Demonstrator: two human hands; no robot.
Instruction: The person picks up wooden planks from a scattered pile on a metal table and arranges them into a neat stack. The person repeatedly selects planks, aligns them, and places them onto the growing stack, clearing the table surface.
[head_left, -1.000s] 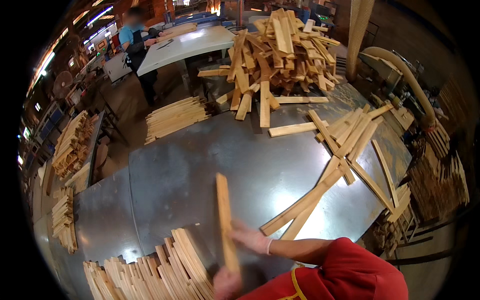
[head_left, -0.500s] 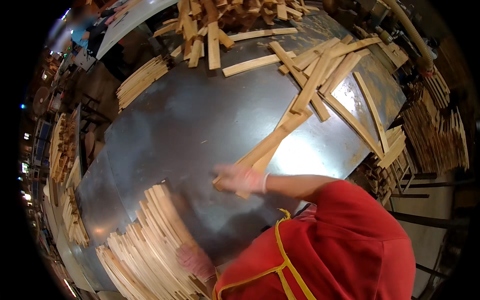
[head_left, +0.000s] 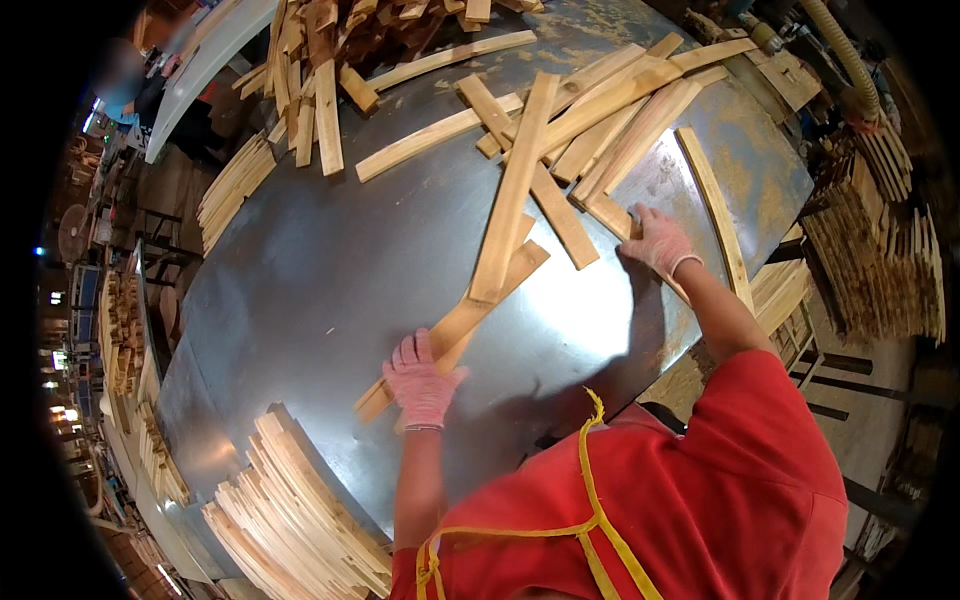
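My left hand [head_left: 422, 382], in a thin pinkish glove, lies over the near end of a wooden slat [head_left: 490, 295], its fingers bent across the wood and the thumb apart. Beneath that slat another shows partly. Farther right, my right hand [head_left: 660, 245], gloved too, grips a second slat [head_left: 612, 215], which slopes toward the table's right edge under the palm. A long slat [head_left: 515, 190] rests across the far end of the left one. Several more slats [head_left: 625, 130] lie crossed in a loose heap beyond both hands.
A neat stack of pale slats [head_left: 290, 510] sits at the near left of the metal table [head_left: 330, 270]. Short wood pieces [head_left: 350, 40] are piled at the far side. One slat [head_left: 715, 215] lies right of my right hand. Another person [head_left: 120, 90] stands far left.
My left hand has gone from the stack at near left to the slat in the middle. My right hand has left that slat and reached right to another. The view has shifted right.
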